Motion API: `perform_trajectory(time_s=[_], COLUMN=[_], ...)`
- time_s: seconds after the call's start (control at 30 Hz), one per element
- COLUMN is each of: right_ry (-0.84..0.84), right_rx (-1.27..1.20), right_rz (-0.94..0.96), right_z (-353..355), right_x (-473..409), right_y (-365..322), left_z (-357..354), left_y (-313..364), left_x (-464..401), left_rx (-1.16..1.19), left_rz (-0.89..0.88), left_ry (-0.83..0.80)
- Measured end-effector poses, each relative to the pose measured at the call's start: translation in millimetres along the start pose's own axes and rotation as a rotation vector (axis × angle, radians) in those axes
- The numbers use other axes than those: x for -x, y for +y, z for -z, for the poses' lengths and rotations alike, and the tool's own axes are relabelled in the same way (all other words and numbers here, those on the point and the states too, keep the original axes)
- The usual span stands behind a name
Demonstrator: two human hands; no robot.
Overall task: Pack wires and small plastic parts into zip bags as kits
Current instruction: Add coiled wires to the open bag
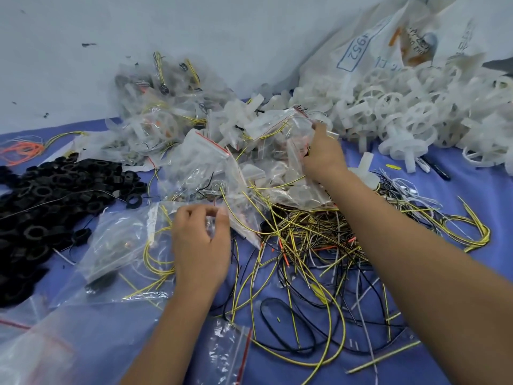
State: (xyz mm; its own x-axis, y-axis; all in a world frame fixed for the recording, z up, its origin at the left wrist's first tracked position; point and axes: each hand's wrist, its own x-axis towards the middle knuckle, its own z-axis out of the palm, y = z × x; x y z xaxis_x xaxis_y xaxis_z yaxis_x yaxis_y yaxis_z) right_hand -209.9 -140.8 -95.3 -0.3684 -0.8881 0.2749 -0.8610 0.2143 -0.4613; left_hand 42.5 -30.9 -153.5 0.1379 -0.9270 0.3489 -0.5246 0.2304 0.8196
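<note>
My left hand point(200, 243) pinches the edge of a clear zip bag point(122, 240) that holds yellow wires and lies at lower left of centre. My right hand point(322, 151) reaches further back and grips a filled zip bag point(280, 126) with a red seal strip on top of a heap of packed bags point(172, 120). A tangle of yellow, black and white wires point(311, 245) spreads between and below my arms. White plastic wheel parts point(416, 107) pile up at the right. Black plastic rings point(41, 207) lie heaped at the left.
The purple table surface point(444, 343) carries everything. A large white sack point(369, 43) leans on the wall behind the wheels. Empty zip bags point(230, 354) lie near the front edge. Orange wires point(22, 151) sit far left, and a black pen point(435, 168) at the right.
</note>
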Motion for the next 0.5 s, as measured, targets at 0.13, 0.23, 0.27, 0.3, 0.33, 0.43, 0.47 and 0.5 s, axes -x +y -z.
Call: perform_trajectory(time_s=[0.13,0.23,0.27,0.3,0.33,0.43,0.47,0.5], right_ry=[0.055,0.114,0.111,0.106,0.102,0.1,0.103,0.103], right_rx=[-0.163,-0.245,-0.233,-0.211,-0.189,-0.135,-0.113,-0.09], right_rz=[-0.123,-0.276,-0.307,-0.328,-0.34,-0.321,-0.3,-0.279], right_z=[-10,-13,-13,-14,-14,-13,-12,-12], right_x=[-8,-20,-22,-25,-26,-28,-29,-30], right_y=[0,0,-2,-3,-4,-9,-9,-10], left_z=[0,1,1,1,1,1,1,0], left_y=[0,1,2,2,2,2,1,1], left_x=[0,1,1,1,1,1,1,1], left_rx=[0.02,0.018,0.016,0.012,0.011,0.005,-0.001,-0.008], left_rz=[0.008,0.012,0.015,0.016,0.014,0.003,0.003,0.002], left_ry=[-0.005,-0.012,-0.018,-0.021,-0.021,-0.014,-0.013,-0.014])
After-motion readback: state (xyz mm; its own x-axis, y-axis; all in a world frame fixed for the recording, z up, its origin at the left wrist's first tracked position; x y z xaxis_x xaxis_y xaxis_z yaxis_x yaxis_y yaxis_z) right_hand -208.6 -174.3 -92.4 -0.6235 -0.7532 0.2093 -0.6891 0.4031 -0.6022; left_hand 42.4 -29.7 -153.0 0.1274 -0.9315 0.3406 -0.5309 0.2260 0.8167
